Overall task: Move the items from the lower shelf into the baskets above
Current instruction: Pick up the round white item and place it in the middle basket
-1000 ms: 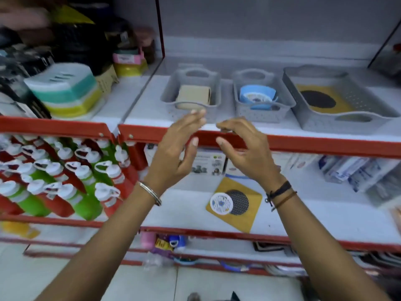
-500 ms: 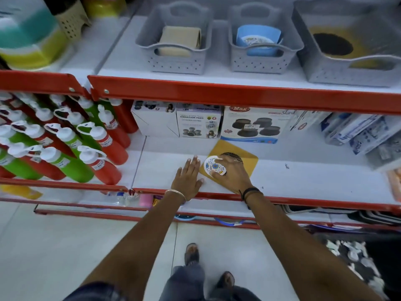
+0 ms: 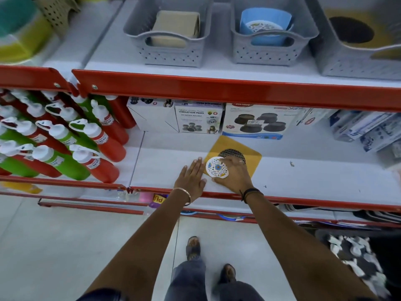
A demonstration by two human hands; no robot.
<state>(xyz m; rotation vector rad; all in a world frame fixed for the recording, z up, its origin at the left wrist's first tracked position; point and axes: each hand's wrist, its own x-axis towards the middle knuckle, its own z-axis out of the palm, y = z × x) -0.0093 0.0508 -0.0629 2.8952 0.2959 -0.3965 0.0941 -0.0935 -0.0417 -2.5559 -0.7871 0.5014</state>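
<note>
Right hand (image 3: 233, 174) curls over the floral disc (image 3: 217, 167) lying flat on the yellow card (image 3: 251, 157), grasp not clearly closed; left hand (image 3: 192, 178), flat and spread, rests just left of the disc.

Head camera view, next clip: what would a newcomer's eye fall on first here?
Probably the two hands on the lower shelf: the right hand lies over a round floral disc on a yellow card, the left hand flat beside it. Next, the red and green bottles crowding the left, and three grey baskets on the shelf above.
</note>
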